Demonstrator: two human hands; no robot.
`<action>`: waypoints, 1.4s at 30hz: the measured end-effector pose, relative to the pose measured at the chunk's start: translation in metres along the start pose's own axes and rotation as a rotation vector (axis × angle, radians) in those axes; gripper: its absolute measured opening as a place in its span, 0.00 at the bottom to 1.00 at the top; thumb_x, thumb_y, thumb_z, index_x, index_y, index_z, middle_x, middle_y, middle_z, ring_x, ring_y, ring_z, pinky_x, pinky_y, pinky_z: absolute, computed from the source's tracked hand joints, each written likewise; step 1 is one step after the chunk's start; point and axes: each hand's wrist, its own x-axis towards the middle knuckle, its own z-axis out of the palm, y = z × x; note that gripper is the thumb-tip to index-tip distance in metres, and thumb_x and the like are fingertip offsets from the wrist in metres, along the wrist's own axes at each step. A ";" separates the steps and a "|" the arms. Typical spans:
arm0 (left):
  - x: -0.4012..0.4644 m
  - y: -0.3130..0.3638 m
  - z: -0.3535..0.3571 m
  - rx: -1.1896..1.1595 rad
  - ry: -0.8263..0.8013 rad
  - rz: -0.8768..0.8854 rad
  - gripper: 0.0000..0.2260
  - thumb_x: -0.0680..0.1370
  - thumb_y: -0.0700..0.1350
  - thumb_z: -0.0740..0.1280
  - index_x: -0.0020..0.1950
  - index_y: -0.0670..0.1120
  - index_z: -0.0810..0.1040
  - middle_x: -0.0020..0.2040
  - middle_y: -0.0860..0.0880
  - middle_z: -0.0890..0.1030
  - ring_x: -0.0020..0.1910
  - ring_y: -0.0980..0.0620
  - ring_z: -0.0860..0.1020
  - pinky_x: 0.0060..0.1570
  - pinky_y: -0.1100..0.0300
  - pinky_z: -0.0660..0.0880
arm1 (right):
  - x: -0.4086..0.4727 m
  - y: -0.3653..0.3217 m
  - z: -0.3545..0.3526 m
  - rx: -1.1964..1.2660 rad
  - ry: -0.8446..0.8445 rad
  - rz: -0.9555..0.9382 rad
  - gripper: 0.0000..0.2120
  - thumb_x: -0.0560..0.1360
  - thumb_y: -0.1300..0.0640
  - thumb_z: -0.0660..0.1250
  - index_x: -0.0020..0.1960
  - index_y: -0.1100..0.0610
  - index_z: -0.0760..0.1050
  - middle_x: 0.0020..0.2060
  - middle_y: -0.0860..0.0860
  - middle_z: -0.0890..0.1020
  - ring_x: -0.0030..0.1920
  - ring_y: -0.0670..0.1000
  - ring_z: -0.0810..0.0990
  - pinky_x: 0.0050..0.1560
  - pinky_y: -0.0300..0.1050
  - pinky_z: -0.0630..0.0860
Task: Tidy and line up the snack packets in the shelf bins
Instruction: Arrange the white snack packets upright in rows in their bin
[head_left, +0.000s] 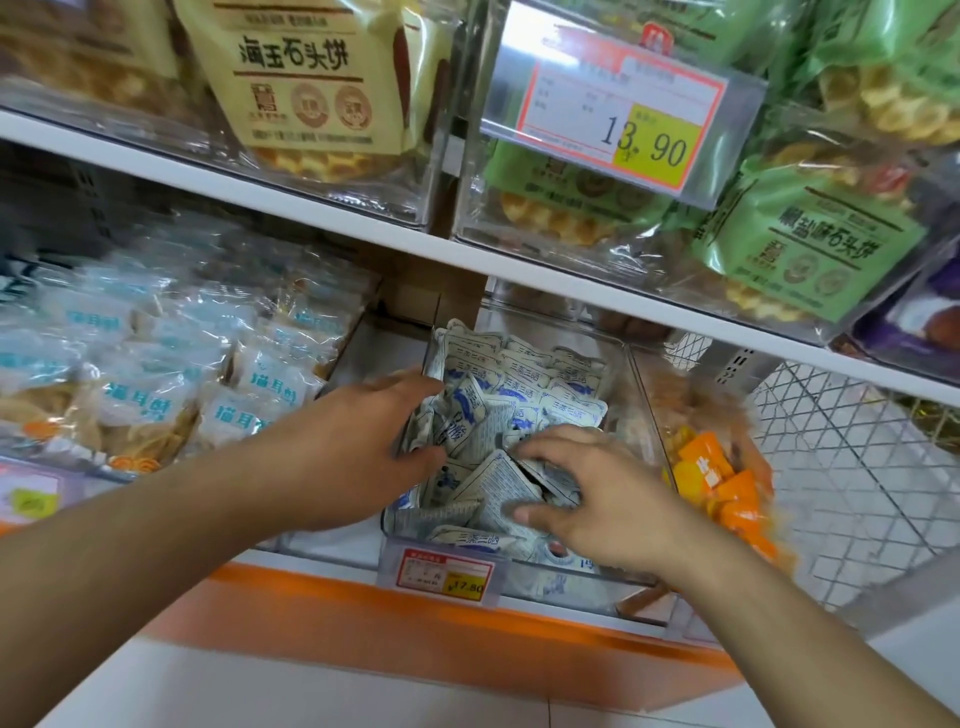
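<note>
A clear plastic bin (621, 364) on the lower shelf holds several small white and blue snack packets (524, 384). The rear packets stand in rows; the front ones lie jumbled. My left hand (363, 441) reaches into the bin's left side, fingers among the loose packets, and its fingertips are hidden by them. My right hand (587, 493) lies over the front packets with fingers curled, pinching one white packet (501, 480) between thumb and fingers.
Left of the bin lie clear packets with blue print (156, 364). On the right, orange packets (722, 483) fill a neighbouring bin beside a wire basket (857, 467). The shelf above (311, 202) carries cream and green biscuit bags and a price tag (623, 98).
</note>
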 end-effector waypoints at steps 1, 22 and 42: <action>0.000 0.001 0.000 0.002 -0.001 0.003 0.29 0.80 0.62 0.64 0.79 0.63 0.57 0.80 0.59 0.63 0.68 0.52 0.73 0.65 0.56 0.72 | 0.002 0.000 0.002 -0.008 -0.012 -0.004 0.34 0.73 0.31 0.72 0.76 0.38 0.69 0.72 0.37 0.71 0.75 0.44 0.65 0.77 0.51 0.64; 0.000 0.001 0.003 0.024 -0.008 0.010 0.30 0.80 0.60 0.65 0.80 0.61 0.58 0.81 0.61 0.58 0.74 0.52 0.68 0.69 0.54 0.69 | 0.009 -0.020 -0.019 0.093 0.343 0.211 0.24 0.72 0.48 0.81 0.53 0.42 0.66 0.27 0.49 0.74 0.27 0.49 0.70 0.31 0.45 0.68; -0.001 -0.006 0.001 -0.030 -0.045 -0.011 0.38 0.77 0.63 0.68 0.81 0.65 0.50 0.80 0.59 0.62 0.73 0.53 0.71 0.68 0.56 0.70 | 0.023 -0.012 -0.030 -0.019 0.068 0.189 0.52 0.69 0.34 0.78 0.84 0.46 0.53 0.82 0.48 0.61 0.81 0.53 0.60 0.79 0.52 0.59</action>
